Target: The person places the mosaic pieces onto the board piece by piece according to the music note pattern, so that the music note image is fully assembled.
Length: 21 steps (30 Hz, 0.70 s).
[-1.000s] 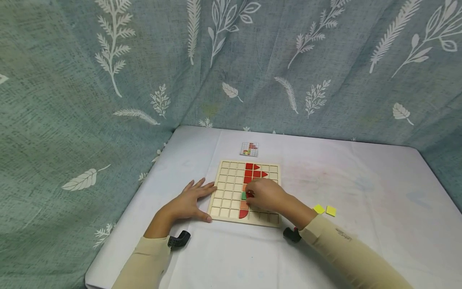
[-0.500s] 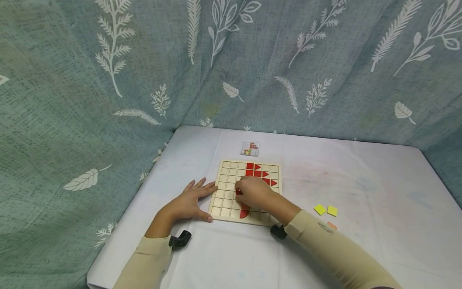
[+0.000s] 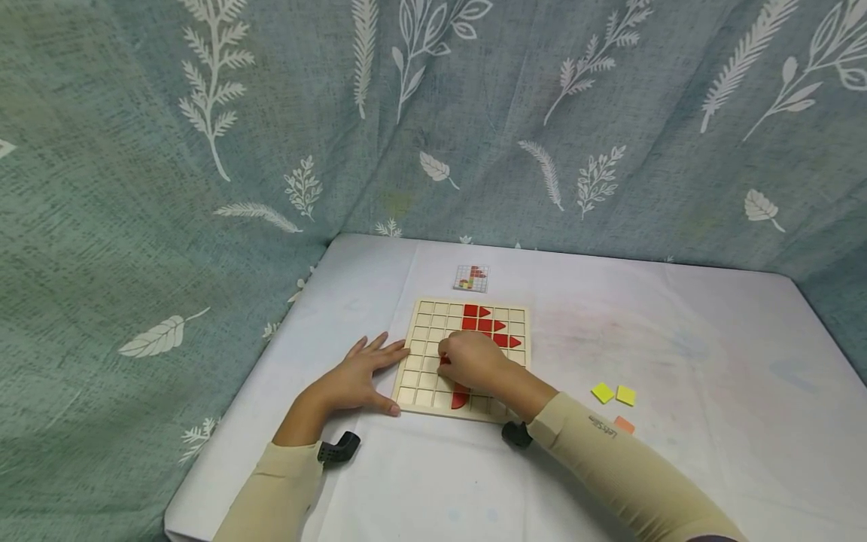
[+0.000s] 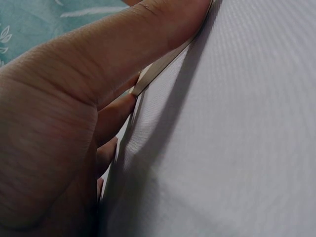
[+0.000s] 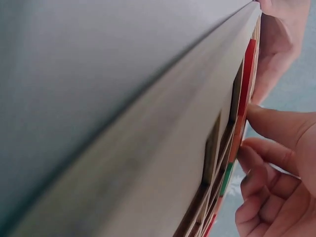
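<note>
A light wooden grid board [image 3: 415, 376] lies on the table. Red square and pointed tiles [image 3: 485, 326] fill cells in its upper rows, and a red rounded tile [image 3: 460, 397] sits near its lower edge. My left hand [image 3: 352, 384] rests spread against the board's left side, fingertips on the rim; its thumb touches the board's edge in the left wrist view. My right hand [image 3: 474, 365] is over the middle of the board, pinching a small red tile [image 3: 444, 360] mostly hidden by the fingers. A green tile [image 5: 226, 178] shows in the board in the right wrist view.
A small printed pattern card [image 3: 471, 278] lies behind the board. Two yellow square tiles [image 3: 614, 394] and an orange tile [image 3: 625, 424] lie to the right, beside my right sleeve. A patterned curtain [image 3: 433, 113] hangs behind the table.
My right hand has moved left across the board with the red tile, uncovering a red pointed tile on the right and the orange tile on the table. The left hand stays put.
</note>
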### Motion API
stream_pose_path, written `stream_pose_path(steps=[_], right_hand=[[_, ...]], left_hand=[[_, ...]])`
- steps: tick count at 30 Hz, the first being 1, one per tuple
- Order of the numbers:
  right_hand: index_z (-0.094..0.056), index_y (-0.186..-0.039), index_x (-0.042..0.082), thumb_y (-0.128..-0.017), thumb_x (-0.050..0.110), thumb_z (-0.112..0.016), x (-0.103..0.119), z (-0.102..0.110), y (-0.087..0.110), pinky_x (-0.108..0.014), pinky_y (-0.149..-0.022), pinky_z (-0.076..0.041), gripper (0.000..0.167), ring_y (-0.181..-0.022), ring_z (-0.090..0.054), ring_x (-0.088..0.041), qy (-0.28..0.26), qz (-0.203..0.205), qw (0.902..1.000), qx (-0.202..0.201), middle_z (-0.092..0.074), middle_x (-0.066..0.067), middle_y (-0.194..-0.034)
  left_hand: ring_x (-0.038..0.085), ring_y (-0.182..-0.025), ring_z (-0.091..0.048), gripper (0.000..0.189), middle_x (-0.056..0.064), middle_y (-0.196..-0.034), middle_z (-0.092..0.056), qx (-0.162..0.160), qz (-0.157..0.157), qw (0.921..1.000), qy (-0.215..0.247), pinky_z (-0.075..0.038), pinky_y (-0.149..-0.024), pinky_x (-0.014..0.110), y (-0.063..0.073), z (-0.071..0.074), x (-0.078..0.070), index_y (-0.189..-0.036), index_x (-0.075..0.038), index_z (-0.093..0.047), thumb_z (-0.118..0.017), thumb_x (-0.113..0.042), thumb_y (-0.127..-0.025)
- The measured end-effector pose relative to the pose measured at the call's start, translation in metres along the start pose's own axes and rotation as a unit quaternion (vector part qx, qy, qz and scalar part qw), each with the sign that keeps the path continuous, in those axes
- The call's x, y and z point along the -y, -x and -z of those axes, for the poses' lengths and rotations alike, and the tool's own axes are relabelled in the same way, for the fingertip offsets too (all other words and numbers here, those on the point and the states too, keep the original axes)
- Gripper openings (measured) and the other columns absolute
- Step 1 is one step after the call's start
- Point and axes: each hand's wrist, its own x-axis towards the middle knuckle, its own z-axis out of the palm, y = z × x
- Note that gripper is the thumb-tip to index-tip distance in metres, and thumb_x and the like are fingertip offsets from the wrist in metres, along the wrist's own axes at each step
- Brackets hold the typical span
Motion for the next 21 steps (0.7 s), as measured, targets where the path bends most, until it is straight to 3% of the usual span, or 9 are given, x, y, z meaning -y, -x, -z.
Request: stream_pose_path(steps=[9,14,21], right_hand=[[-0.073,-0.099,0.015,-0.084,0.026,-0.074,-0.0022,0.0013,0.0001,-0.026,-0.063,-0.045,0.018,-0.072,-0.052,-0.012,-0.013,0.001,0.9998,0.012,-0.056,0.011,-0.073],[-0.072,-0.098,0.014,-0.083,0.021,-0.073,-0.0010,0.0031,0.0004,-0.027,-0.063,-0.045,0.017,-0.071,-0.052,-0.012,-0.004,0.011,0.9998,0.014,-0.055,0.010,-0.072],[-0.072,-0.107,0.012,-0.082,0.016,-0.070,0.0025,0.0023,0.0003,-0.028,-0.066,-0.050,0.025,-0.074,-0.056,-0.011,0.010,0.021,0.9997,0.009,-0.065,0.006,-0.083]], left_hand=[[0.024,-0.148,-0.006,0.116,-0.011,-0.157,-0.026,-0.011,-0.017,0.9998,-0.002,0.004,-0.117,0.049,-0.0007,0.0017,-0.0012,-0.151,-0.023,-0.038,-0.076,-0.076,-0.054],[0.022,-0.148,-0.005,0.117,-0.012,-0.157,-0.024,-0.007,-0.010,0.9999,0.002,0.005,-0.117,0.047,-0.0007,0.0018,-0.0019,-0.151,-0.025,-0.037,-0.076,-0.076,-0.054],[0.023,-0.148,-0.006,0.116,-0.009,-0.157,-0.026,-0.005,-0.009,0.9999,0.003,0.004,-0.117,0.049,-0.0002,0.0024,-0.0043,-0.151,-0.024,-0.039,-0.077,-0.074,-0.054]])
